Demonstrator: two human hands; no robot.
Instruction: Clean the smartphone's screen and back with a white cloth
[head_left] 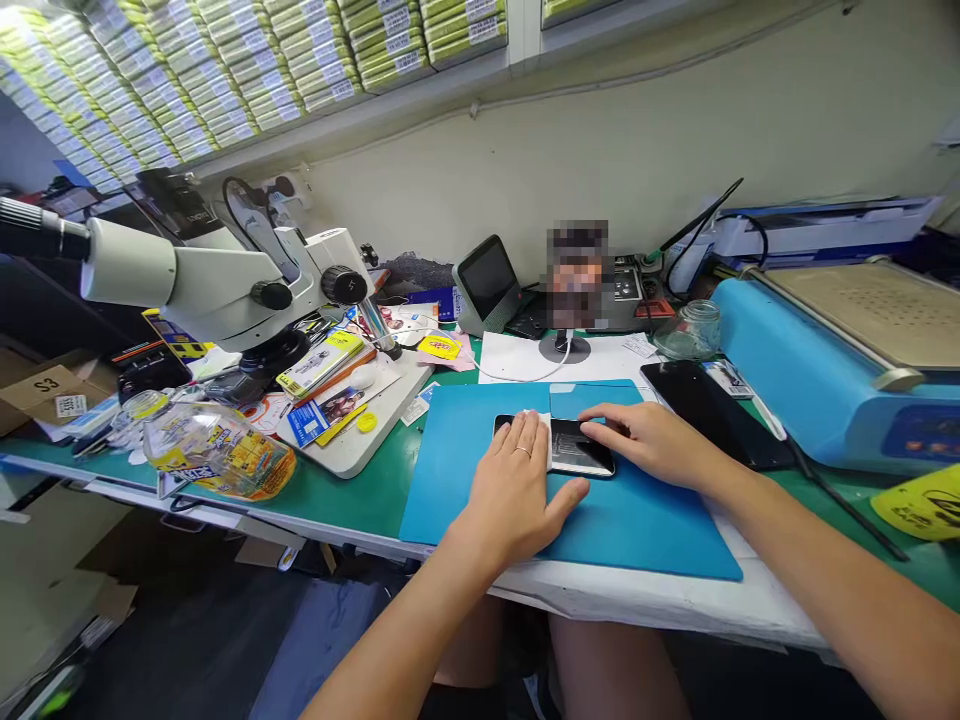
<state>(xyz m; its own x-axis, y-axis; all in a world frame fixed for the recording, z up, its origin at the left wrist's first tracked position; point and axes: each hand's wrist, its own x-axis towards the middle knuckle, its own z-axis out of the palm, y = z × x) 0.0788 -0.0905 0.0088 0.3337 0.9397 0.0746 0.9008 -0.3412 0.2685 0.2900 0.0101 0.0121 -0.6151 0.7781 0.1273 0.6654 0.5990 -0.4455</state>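
A smartphone [583, 452] lies on the blue work mat in front of me, its dark surface turned up and its rim pale. My left hand [514, 480] rests flat across its left half, fingers stretched out together and thumb spread away. Beside those fingers a narrow white strip [555, 425], cloth or paper, shows on the phone; the rest is hidden under the hand. At the phone's upper right edge, my right hand [637, 435] has its thumb and index finger closed on the rim. Its other fingers curl underneath and are partly hidden.
A microscope [225, 290] and a clear plastic jar [225, 450] stand left. Behind the mat [465, 480] is a small display [489, 280]. Right are a large dark panel [705, 410], a glass jar [694, 325] and a blue machine [810, 380].
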